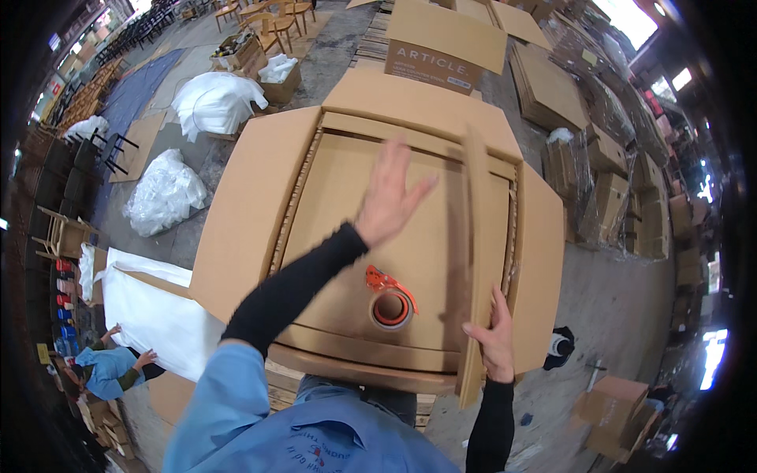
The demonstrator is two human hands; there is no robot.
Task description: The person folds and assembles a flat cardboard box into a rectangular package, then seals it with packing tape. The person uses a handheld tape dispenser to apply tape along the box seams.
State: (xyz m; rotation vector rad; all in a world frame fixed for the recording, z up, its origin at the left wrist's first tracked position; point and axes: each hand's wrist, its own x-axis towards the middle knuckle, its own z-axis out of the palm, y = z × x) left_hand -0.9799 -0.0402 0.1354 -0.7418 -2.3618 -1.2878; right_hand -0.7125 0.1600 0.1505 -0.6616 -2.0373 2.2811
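A large cardboard box stands before me with its flaps folded outward and a flat cardboard sheet inside. My right hand grips the near end of a long folded cardboard strip, thumb on one side and fingers on the other. The strip slants over the right part of the box, across its near and far edges. Above the sheet hovers my left hand, fingers spread and slightly blurred, holding nothing. An orange-red tape dispenser with a roll of tape lies on the sheet near me.
Behind the box is another open carton. White foam bundles and a clear plastic bag lie at left. A co-worker touches a white-covered piece. Wrapped cardboard stacks stand at right, with smaller cartons nearer.
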